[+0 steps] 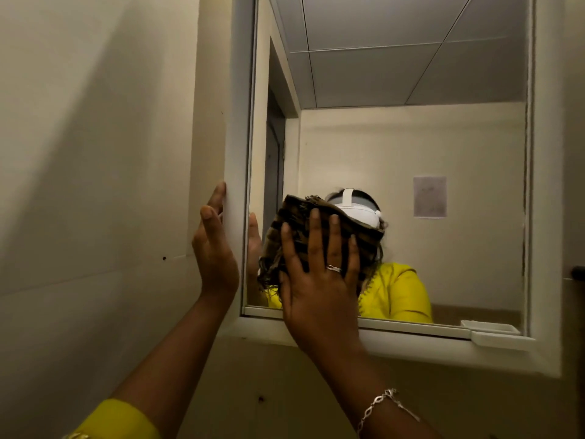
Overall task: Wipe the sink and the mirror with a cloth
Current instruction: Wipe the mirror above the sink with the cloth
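Note:
A white-framed mirror point(411, 153) hangs on the wall ahead of me. My right hand point(316, 274) presses a brown striped cloth point(291, 226) flat against the lower left part of the glass, fingers straight and spread. My left hand point(215, 248) rests with straight fingers on the outer left edge of the mirror frame point(235, 153). The sink is not in view. The glass reflects a person in a yellow top wearing a white headset, partly hidden behind the cloth.
A small white ledge point(497, 339) sticks out at the lower right corner of the frame. Cream walls point(95, 185) close in on the left and below the mirror. A dark fitting point(577, 274) shows at the far right edge.

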### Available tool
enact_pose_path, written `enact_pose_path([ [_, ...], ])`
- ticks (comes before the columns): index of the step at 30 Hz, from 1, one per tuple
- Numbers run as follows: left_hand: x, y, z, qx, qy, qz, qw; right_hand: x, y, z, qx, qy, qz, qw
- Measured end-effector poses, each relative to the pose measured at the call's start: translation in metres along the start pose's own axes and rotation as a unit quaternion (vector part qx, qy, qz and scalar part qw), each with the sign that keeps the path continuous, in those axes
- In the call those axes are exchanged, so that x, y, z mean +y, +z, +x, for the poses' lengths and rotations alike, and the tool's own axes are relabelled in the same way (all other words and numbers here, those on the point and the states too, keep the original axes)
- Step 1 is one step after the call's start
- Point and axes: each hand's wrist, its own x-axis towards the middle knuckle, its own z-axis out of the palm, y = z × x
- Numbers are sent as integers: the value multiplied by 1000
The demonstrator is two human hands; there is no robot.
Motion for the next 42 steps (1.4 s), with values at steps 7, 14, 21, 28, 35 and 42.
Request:
enact_pose_path([
  [7, 0, -3, 7, -54, -59, -37, 996, -32, 7, 12, -29, -52, 6, 998],
  [14, 6, -3, 11, -59, -92, -28, 994, -29, 9, -7, -62, -111, 8, 992],
  [21, 4, 2, 10, -46, -45, 111, 992, -15, 6, -14, -77, -145, 11, 986],
  [28, -4, -2, 11, -39, -12, 150, 988, 15, -5, -20, -73, -142, -6, 987],
  [35, -1, 2, 9, -22, 16, 190, 981, 60, -19, -28, -84, -146, -32, 985],
  [42, 5, 4, 5, -7, 30, 203, 979, 106, -36, -27, -79, -177, -49, 980],
])
